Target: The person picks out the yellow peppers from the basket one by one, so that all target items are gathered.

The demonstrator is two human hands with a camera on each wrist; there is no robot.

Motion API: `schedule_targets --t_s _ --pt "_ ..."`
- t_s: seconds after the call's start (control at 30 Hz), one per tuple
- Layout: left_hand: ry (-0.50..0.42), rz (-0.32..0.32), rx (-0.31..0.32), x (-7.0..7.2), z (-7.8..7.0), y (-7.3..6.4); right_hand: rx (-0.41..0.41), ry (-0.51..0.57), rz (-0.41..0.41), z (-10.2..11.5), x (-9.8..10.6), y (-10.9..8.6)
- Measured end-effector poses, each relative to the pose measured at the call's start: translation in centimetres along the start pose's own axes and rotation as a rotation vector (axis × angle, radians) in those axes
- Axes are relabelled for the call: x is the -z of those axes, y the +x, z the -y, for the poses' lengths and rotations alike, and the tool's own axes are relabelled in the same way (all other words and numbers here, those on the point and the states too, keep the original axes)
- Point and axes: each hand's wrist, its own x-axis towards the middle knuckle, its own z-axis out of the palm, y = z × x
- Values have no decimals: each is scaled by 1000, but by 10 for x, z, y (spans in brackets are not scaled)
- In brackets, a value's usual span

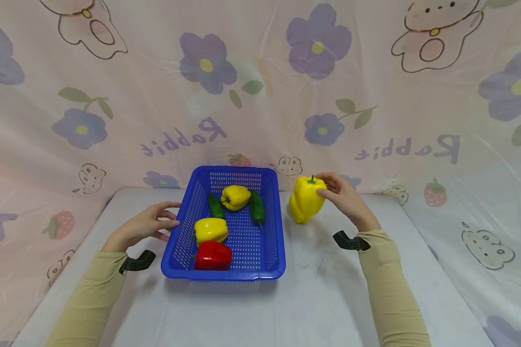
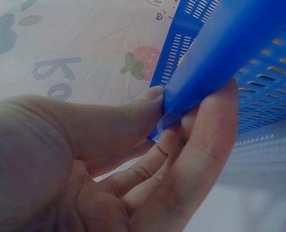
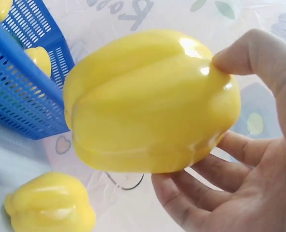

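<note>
Yellow bell pepper (image 1: 311, 198), stem upward, is held to the right of the basket, apart from its wall. The right hand (image 3: 244, 159) grips it around the upper part, thumb on one side and fingers on the other, spread about as wide as the fruit. The left hand (image 2: 133, 159) pinches the left rim of the blue plastic basket (image 1: 280, 250) between thumb and fingers, the gap nearly closed on the edge. Behind the held pepper, partly hidden in the head view, a second yellow bell pepper (image 3: 51, 205) lies on the white tabletop (image 1: 321, 308). Inside the basket, a red bell pepper (image 1: 213, 255) lies at the near end, just beside one yellow pepper (image 1: 211, 230); farther back, another yellow pepper (image 1: 236, 198) sits between two green chili peppers (image 1: 257, 208). A printed cloth (image 1: 260, 111) with flowers hangs behind.
</note>
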Motion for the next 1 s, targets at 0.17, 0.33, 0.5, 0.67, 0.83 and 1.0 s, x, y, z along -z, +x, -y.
schedule_targets --t_s 0.17,0.33,0.5,0.67,0.83,1.0 --pt "13 -10 6 0 2 0 -28 -1 -9 -7 2 -3" --pt "13 -14 9 0 2 -1 -63 -3 -13 -18 6 -6" --pt "-7 -5 2 0 1 -1 -83 -19 -29 -27 13 -8" --pt "1 -11 1 0 0 -1 -114 -22 -38 -37 18 -9" --pt "9 -17 -5 0 2 0 -154 -28 -46 -46 23 -12" --pt "5 -15 -7 0 5 1 -184 -49 -55 -53 27 -14"
